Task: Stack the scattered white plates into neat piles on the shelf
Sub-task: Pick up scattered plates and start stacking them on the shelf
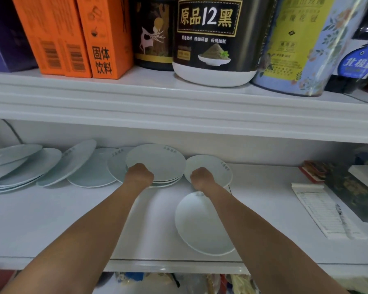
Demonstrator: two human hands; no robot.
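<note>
The short stack of round white ceramic plates (157, 164) sits mid-shelf towards the back wall. Just right of it a single round white plate (212, 168) tilts up on its edge, and a third round white plate (202, 225) lies flat near the front lip of the white shelf (72, 219). Bare shelf lies open between the two forearms and from the tilted plate across to a lined paper notepad (325, 211). The thick white upper shelf board (179, 107) hangs low over the plates, leaving little room overhead. To the left, a row of loosely overlapping white plates (51, 166) leans one on another; the farthest are cut off by the frame edge. The grey print on the rims is too small to read, and the right forearm covers part of the flat plate's rim. The left hand (139, 174) has its grip curled tight on the stack's near-left rim, and the right hand (201, 178) has its grip curled on the tilted plate's near rim; both sets of fingertips are hidden behind the knuckles.
</note>
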